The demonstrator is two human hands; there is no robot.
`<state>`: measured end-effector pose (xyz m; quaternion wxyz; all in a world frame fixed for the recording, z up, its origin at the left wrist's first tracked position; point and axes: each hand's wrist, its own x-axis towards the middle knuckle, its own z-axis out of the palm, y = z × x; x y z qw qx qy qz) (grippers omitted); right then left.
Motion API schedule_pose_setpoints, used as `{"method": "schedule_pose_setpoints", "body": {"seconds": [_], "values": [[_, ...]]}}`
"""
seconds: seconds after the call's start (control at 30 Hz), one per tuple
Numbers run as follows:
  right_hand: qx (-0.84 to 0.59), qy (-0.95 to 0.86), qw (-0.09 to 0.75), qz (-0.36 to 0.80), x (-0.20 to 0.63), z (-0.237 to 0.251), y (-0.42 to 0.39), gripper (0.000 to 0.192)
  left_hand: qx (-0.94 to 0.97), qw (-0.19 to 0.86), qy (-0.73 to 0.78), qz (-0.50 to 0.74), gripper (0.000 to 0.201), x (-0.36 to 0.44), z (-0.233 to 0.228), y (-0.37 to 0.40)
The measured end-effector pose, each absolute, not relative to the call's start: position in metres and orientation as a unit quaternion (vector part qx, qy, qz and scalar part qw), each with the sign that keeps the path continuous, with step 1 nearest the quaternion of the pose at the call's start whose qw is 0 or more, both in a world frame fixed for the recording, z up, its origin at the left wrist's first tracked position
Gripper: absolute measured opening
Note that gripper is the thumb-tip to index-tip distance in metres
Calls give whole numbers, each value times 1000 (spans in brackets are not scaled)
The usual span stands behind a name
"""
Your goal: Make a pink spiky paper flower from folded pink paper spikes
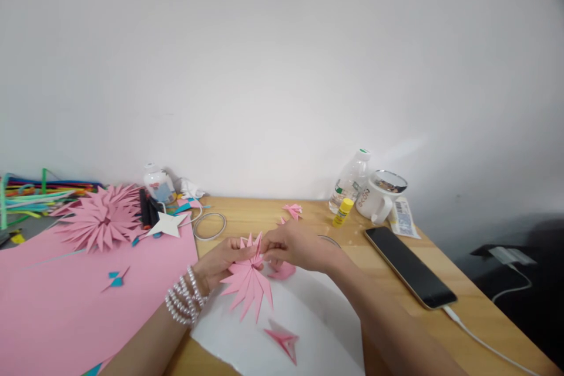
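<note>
My left hand (pixel 220 264) and my right hand (pixel 295 247) meet over the desk, both gripping a pink folded paper star (pixel 249 285) with many pointed spikes that hang toward me. A pearl bracelet (pixel 185 299) wraps my left wrist. Under the hands lies a white sheet (pixel 317 317). On it rests a single folded pink paper piece (pixel 284 341). Another pink piece (pixel 282 271) shows just below my right hand.
A finished pink paper star (pixel 101 220) lies on a large pink sheet (pixel 57 299) at left, beside a white paper star (pixel 167 224) and coloured strips (pixel 30 194). A phone (pixel 409 267), glue stick (pixel 342 212), mug (pixel 379 197), bottle (pixel 350 182) stand right.
</note>
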<state>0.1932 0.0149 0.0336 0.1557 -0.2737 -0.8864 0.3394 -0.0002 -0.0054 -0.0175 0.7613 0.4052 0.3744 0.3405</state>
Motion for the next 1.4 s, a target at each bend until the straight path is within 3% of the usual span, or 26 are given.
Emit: {"method": "schedule_pose_setpoints", "body": {"seconds": [1.03, 1.4], "values": [[-265, -883, 142, 361, 194, 37, 14, 19, 394, 779, 370, 317, 20, 1, -19, -6], [-290, -898, 150, 294, 195, 38, 13, 18, 375, 776, 385, 331, 24, 0, -20, -4]]}}
